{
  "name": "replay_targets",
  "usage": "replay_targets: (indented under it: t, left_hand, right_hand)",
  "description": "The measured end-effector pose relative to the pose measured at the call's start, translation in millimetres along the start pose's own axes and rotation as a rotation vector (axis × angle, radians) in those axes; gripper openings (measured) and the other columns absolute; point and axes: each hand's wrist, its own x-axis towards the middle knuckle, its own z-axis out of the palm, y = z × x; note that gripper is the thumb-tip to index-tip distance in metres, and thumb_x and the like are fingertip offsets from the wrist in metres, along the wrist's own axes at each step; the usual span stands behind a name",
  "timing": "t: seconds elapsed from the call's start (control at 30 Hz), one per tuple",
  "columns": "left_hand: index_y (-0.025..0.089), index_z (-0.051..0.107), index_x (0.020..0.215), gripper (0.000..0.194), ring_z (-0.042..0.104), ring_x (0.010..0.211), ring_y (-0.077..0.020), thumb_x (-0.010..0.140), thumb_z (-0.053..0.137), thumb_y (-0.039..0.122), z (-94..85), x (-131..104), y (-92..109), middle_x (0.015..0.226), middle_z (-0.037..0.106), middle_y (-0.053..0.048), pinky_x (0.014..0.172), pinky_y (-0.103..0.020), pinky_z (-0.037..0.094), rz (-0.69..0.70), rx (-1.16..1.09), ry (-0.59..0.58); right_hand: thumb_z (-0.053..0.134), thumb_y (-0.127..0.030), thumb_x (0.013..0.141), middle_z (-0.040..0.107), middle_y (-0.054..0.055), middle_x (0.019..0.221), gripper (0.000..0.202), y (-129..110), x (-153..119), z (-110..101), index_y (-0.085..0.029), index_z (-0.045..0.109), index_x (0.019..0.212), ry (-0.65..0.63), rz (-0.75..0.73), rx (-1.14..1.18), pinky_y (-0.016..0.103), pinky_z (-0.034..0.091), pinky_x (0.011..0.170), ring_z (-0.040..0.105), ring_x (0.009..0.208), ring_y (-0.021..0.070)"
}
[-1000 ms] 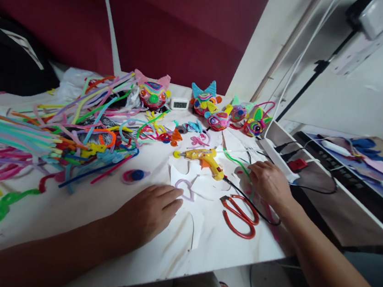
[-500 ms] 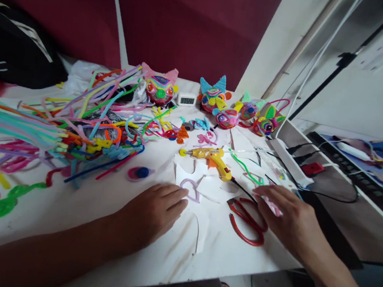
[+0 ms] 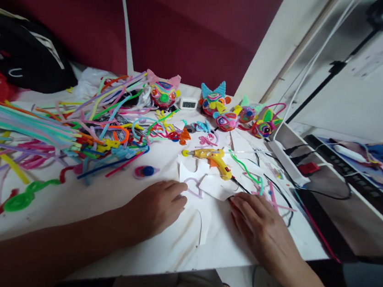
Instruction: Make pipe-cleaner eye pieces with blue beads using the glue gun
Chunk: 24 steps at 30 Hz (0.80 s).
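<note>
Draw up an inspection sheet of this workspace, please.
Surface: white tabletop with brownish streaks.
Work items: lavender loop; yellow glue gun; white paper pieces.
Clutter: coloured pipe cleaners heaped at left.
Hands: left hand palm down, fingertips by the loop, contact unclear; right hand over a mostly hidden red-handled tool.
Cables: black cord from the glue gun; plugs at a white power strip.
Surroundings: maroon backing; black bag.

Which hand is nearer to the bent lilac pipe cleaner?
Left: the left hand lies just left of the lilac pipe cleaner; the right hand is farther off, to its right.
</note>
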Motion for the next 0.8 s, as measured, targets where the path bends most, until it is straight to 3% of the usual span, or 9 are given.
replay_targets:
  t: [0.2, 0.37, 0.53, 0.8]
  left_hand:
    - [0.014, 0.064, 0.095, 0.012, 0.062, 0.096, -0.0237, 0.088, 0.054, 0.011, 1.4, -0.6, -0.9, 0.100, 0.067, -0.009, 0.082, -0.038, 0.054, -0.070, 0.033, -0.034]
    - [0.013, 0.064, 0.094, 0.015, 0.063, 0.095, -0.0233, 0.088, 0.051, 0.008, 8.4, -3.6, 2.2, 0.097, 0.068, -0.009, 0.080, -0.037, 0.054, -0.071, 0.077, 0.001]
    - [0.011, 0.064, 0.093, 0.015, 0.064, 0.093, -0.0238, 0.084, 0.053, 0.005, 9.5, -4.3, 7.6, 0.095, 0.069, -0.010, 0.078, -0.037, 0.056, -0.079, 0.103, 0.010]
    - [0.011, 0.063, 0.085, 0.011, 0.063, 0.088, -0.0238, 0.081, 0.055, 0.004, 7.4, -5.6, 13.6, 0.094, 0.068, -0.011, 0.075, -0.037, 0.056, -0.064, 0.170, -0.020]
  right_hand:
    - [0.043, -0.012, 0.096, 0.068, 0.014, 0.097, 0.023, -27.4, 35.1, -0.5, -0.012, 0.066, 0.097, 0.039, -0.130, 0.027, 0.040, 0.055, 0.073, 0.061, 0.088, 0.0245]
    - [0.046, -0.012, 0.096, 0.070, 0.013, 0.103, 0.023, -49.0, 39.1, 14.4, -0.008, 0.066, 0.105, 0.062, -0.279, 0.062, 0.041, 0.054, 0.076, 0.061, 0.091, 0.0264]
    - [0.056, -0.008, 0.088, 0.069, 0.014, 0.109, 0.021, -59.9, 40.2, 29.6, -0.005, 0.066, 0.106, 0.064, -0.241, 0.008, 0.041, 0.054, 0.079, 0.060, 0.094, 0.0283]
    - [0.063, -0.001, 0.078, 0.070, 0.014, 0.093, 0.021, -83.4, 45.9, 26.4, -0.004, 0.068, 0.098, 0.143, -0.166, 0.000, 0.037, 0.056, 0.074, 0.062, 0.081, 0.0257]
